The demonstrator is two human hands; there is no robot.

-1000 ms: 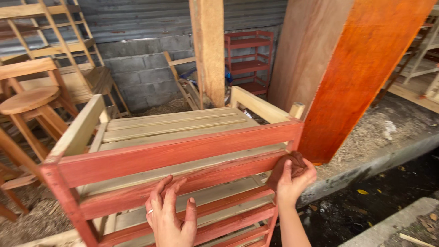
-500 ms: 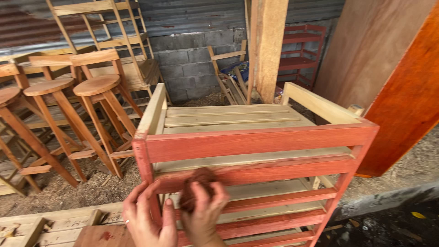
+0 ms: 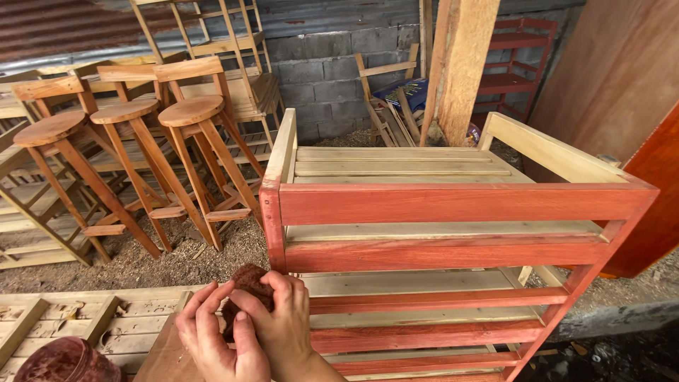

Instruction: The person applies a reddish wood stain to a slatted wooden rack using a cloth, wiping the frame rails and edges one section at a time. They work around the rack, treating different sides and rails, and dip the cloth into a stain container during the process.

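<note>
A slatted wooden rack (image 3: 460, 205) lies in front of me, its front rails stained red and its back slats bare pale wood. Both my hands are together at the bottom of the view, just left of the rack's near corner. My left hand (image 3: 212, 339) and my right hand (image 3: 283, 329) hold a dark red-brown stain-soaked rag (image 3: 247, 283) between them, fingers wrapped around it. The rag is off the rack, close to its left upright.
A dark red container (image 3: 67, 361) sits at the bottom left on a pale wooden pallet (image 3: 92, 318). Several bar stools (image 3: 148, 141) stand at left. A thick wooden post (image 3: 463, 64), a red shelf unit (image 3: 520, 64) and an orange-red board (image 3: 654, 191) stand behind and right.
My right hand left the rack's right end and came to the left, bringing the rag. Both hands now grip the rag together. My view turned left.
</note>
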